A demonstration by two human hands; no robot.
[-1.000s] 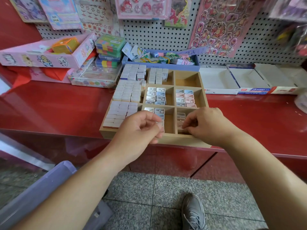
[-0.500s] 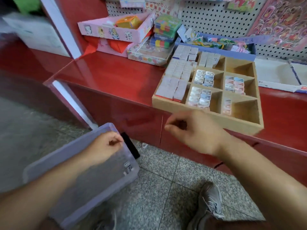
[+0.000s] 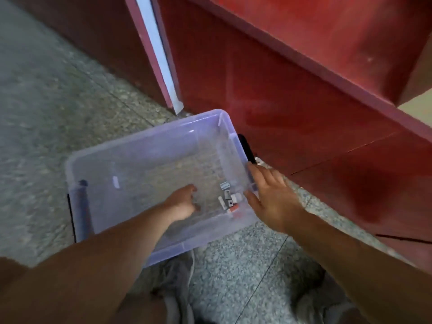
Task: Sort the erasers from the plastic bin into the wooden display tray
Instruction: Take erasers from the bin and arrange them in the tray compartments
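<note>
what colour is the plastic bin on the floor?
Translucent pale purple plastic bin; the speckled floor shows through it. Head view, the only one.

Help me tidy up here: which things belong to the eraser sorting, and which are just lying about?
Job: plastic bin; erasers near its right wall; left hand inside the bin; right hand at its rim.
Lying about: black thing beside the bin; grey shoe; red counter; floor.

Just one cam here, head-worn and wide-angle, tilted steeply down at the floor (image 3: 46, 113). It's pretty close over the plastic bin (image 3: 145, 136). The left hand (image 3: 182, 202) and right hand (image 3: 273, 202) reach in from the bottom edge, and the red desk front (image 3: 280, 101) fills the upper right.
</note>
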